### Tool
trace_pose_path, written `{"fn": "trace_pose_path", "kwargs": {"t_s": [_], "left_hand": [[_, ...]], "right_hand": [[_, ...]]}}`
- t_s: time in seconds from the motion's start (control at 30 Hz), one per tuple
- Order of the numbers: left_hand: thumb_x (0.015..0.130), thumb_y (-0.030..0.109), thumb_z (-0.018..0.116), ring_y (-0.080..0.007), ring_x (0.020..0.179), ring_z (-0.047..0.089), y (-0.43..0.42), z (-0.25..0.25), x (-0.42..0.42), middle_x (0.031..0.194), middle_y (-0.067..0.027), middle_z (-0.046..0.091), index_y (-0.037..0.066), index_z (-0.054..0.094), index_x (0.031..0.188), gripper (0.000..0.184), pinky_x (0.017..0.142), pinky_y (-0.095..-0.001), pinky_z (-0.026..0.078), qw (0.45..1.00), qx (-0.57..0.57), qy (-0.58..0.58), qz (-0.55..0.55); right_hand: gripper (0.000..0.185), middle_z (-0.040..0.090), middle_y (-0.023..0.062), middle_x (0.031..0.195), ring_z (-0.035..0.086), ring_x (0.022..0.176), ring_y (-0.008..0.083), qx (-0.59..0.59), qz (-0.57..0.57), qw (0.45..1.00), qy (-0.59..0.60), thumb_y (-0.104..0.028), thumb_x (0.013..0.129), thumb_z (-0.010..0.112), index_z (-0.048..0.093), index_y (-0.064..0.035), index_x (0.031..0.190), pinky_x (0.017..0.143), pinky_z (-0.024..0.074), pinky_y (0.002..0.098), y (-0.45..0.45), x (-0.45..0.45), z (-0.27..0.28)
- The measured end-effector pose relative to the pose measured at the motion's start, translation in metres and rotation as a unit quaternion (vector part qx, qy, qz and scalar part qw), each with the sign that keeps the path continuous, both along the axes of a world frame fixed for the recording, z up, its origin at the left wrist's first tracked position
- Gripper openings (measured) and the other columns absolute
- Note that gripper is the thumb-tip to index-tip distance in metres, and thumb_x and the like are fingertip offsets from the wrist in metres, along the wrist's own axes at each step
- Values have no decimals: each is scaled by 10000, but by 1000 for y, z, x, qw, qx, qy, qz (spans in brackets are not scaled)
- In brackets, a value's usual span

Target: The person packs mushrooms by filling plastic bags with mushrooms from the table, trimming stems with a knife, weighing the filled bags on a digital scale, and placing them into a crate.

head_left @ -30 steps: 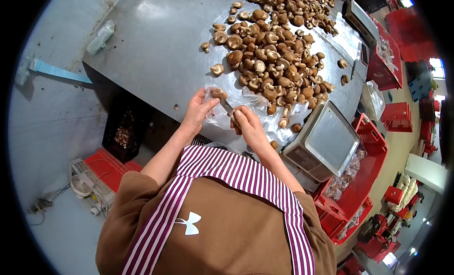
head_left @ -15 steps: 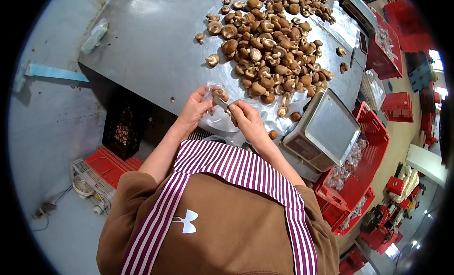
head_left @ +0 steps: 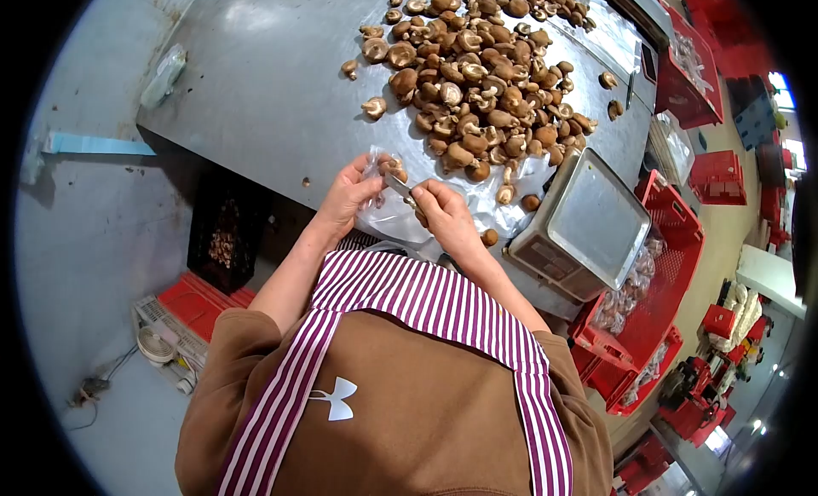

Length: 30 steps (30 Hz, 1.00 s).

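Observation:
My left hand (head_left: 348, 199) is closed on a brown mushroom (head_left: 394, 167), with clear plastic bag film (head_left: 373, 162) bunched around its fingers. In my right hand (head_left: 446, 213) is a small knife (head_left: 398, 187); its blade points toward the mushroom, and most of its handle is covered by my fingers. Whether the blade touches the mushroom, I cannot tell. Beneath both hands, clear plastic bags (head_left: 394, 223) spread along the near edge of the metal table (head_left: 256, 87). Just beyond lies a large heap of brown mushrooms (head_left: 490, 95), several with pale stems facing up.
A metal scale (head_left: 601, 210) stands to the right, beside a red crate (head_left: 660, 283) of bagged mushrooms. More red crates (head_left: 717, 176) line the right side. Below the table at left sits a black crate (head_left: 223, 240). A phone (head_left: 649, 63) lies at the table's far right.
The camera view has shifted slightly, so the table and heap appear a little farther left and up. Both hands keep nearly the same pose, still holding the mushroom and the knife.

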<state>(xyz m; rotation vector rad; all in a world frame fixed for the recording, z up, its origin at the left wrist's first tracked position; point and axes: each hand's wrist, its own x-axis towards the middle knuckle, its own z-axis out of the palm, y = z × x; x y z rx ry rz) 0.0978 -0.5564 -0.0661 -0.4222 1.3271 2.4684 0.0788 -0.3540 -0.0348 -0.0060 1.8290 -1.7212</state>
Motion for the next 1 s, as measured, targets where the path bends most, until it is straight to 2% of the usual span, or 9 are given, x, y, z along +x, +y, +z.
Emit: {"fn": "trace_pose_path", "kwargs": {"t_s": [0.57,0.63,0.7,0.83,1.0], "left_hand": [[881,56,662,-80,898,648,6,-1,-13,1045,-26,687,91,580,1186,318,671,-205,511,999,-13,-17,38],[880,18,645,-96,840,663,2,-1,-15,1039,-45,674,89,545,1217,358,671,-224,559,999,-15,-28,36],[881,24,647,-93,835,658,1,-4,-16,1038,-46,674,91,541,1220,362,669,-225,553,999,-20,-28,35],[897,59,647,-73,845,629,3,1,-16,1052,-41,685,88,563,1194,309,661,-214,504,999,-14,-17,29],[902,66,646,-74,860,631,3,2,-19,1063,-42,683,86,553,1202,315,675,-214,506,1000,-8,-13,26]], "right_hand": [[244,500,-22,626,449,569,69,-21,-81,996,-15,-211,1001,534,611,-5,895,524,368,251,7,-4,-11],[243,502,-21,627,449,570,68,-31,-86,995,-28,-210,1001,534,610,-5,893,522,367,251,7,-6,-9],[244,505,-18,627,453,571,70,8,-54,999,-1,-209,1001,534,612,0,901,521,368,255,7,-7,-5],[242,506,-13,624,454,570,72,-16,-45,999,0,-205,999,534,617,5,912,523,370,258,-1,-6,-9],[232,504,-13,624,452,569,71,6,-48,999,2,-195,997,536,618,6,913,523,370,255,-3,-9,-7]]}}
